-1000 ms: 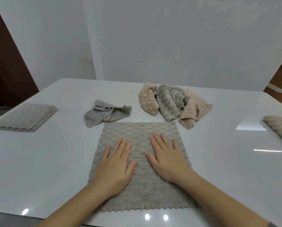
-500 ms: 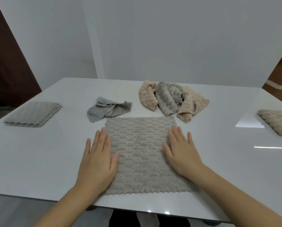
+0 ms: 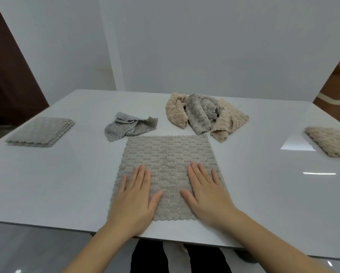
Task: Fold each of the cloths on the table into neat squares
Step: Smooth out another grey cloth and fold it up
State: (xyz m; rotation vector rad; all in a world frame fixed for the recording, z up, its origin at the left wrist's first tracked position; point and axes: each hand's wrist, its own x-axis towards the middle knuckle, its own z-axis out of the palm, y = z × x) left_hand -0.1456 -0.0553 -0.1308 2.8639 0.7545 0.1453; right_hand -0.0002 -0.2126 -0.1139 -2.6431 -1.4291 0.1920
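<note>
- Grey-beige cloth [image 3: 168, 164] lies spread flat near the table's [image 3: 56, 184] front edge, its scalloped hem just short of that edge.
- Left hand [image 3: 134, 200] rests palm down on the cloth's near left part, fingers straight and together, thumb spread inward; it grasps nothing.
- Right hand [image 3: 206, 196] lies palm down on the near right part, fingers straight and slightly fanned, thumb pointing toward the other hand; it too grasps nothing.
- A strip of cloth shows between the two thumbs, which are apart.
- Crumpled grey cloth [image 3: 129, 127] sits just beyond the flat cloth's far left corner.
- Heap [image 3: 206, 115] of beige and grey cloths lies unfolded past the far right corner.
- Folded stack [image 3: 40, 132] rests far left on the table.
- Beige folded cloth [image 3: 330, 143] lies far right, partly cut by the frame.
- Dark trouser legs [image 3: 149, 257] show under the table's front edge.
</note>
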